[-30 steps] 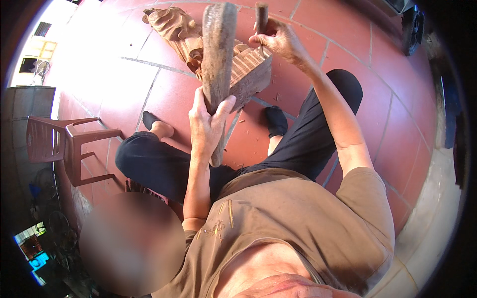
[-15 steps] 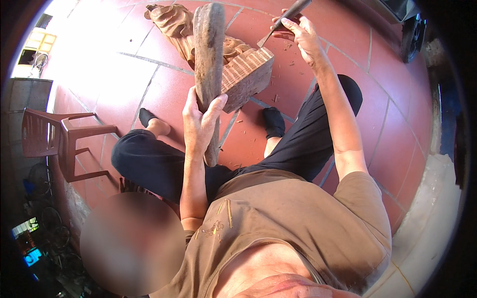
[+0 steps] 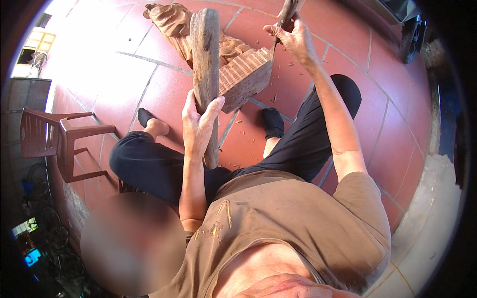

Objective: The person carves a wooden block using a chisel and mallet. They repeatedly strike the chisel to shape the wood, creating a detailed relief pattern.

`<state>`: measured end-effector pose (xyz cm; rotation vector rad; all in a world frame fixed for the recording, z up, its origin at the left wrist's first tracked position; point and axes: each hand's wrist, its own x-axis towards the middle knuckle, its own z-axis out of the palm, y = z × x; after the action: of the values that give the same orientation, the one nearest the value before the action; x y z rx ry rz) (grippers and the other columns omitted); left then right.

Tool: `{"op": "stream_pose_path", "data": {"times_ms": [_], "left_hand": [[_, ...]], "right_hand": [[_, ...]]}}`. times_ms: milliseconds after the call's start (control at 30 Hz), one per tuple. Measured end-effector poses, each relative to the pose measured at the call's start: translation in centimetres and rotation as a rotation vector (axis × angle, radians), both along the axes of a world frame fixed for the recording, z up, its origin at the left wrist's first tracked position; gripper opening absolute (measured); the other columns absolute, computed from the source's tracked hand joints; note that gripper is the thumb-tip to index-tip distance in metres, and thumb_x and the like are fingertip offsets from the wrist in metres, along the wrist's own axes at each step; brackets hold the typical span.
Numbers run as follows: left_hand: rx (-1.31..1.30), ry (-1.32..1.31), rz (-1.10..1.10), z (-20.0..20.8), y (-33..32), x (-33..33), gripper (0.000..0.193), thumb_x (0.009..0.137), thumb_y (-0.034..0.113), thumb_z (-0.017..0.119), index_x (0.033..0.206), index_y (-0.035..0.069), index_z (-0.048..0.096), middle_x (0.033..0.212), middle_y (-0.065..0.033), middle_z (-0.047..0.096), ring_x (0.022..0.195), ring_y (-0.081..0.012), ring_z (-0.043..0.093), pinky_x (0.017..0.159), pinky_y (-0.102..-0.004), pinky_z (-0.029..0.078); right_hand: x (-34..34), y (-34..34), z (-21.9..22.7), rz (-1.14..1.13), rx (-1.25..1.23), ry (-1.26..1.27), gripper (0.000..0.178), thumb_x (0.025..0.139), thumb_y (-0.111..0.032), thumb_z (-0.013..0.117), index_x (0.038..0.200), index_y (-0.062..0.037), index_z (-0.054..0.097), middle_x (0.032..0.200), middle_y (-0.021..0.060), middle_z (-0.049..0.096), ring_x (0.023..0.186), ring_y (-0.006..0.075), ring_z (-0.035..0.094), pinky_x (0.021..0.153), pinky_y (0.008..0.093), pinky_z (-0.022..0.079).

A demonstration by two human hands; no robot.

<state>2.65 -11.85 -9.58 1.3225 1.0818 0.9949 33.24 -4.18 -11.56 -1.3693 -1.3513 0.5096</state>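
Observation:
My left hand is closed round the lower part of a long, worn wooden club mallet, whose thick end points away from me. In my right hand is a chisel, gripped by its dark handle with the blade pointing down. The blade's tip is at the right end of a wood carving's squared base; whether it touches cannot be made out. The carving lies on the floor, its draped, folded shape stretching to the far left. Rows of pale cut marks cross the base's upper face. The mallet hides part of the carving.
Wood chips are scattered over the red tiled floor. A brown plastic chair stands at the left. My legs are spread on either side of the work. A dark wheel is at the far right.
My right hand has turned the chisel more upright and shifted its tip right, toward the base's end. The mallet in my left hand has moved slightly left and nearer to me.

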Motion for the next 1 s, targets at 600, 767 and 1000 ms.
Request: {"op": "stream_pose_path", "data": {"times_ms": [600,767,1000], "left_hand": [[0.046,0.007,-0.009,-0.2,0.0,0.4,0.03,0.092,0.016,0.069,0.115,0.0,0.058,0.075,0.0007,0.057,0.058,-0.0053,0.053,0.05,-0.0199,0.043],[0.049,0.022,-0.019,0.1,0.0,0.4,0.033,0.092,0.015,0.069,0.118,-0.001,0.057,0.076,0.0002,0.058,0.058,-0.0058,0.053,0.051,-0.0199,0.043],[0.031,0.004,-0.015,1.5,-0.3,0.5,0.036,0.091,0.014,0.071,0.118,-0.002,0.055,0.086,-0.0024,0.062,0.071,-0.0057,0.053,0.063,-0.0209,0.046]], "right_hand": [[-2.2,-0.2,-0.3,0.076,-0.061,-0.139,0.033,0.094,-0.025,0.069,0.117,-0.0074,0.054,0.101,0.0048,0.068,0.097,0.0165,0.066,0.091,0.0353,0.054],[-2.5,-0.4,0.0,0.061,-0.088,-0.215,0.032,0.094,-0.026,0.069,0.118,-0.0087,0.055,0.1,0.0048,0.069,0.098,0.0177,0.067,0.091,0.0362,0.052],[-2.3,-0.1,-0.6,0.091,-0.006,-0.275,0.037,0.089,-0.022,0.075,0.12,-0.0151,0.055,0.095,0.0108,0.072,0.088,0.0302,0.07,0.077,0.0422,0.053]]}}
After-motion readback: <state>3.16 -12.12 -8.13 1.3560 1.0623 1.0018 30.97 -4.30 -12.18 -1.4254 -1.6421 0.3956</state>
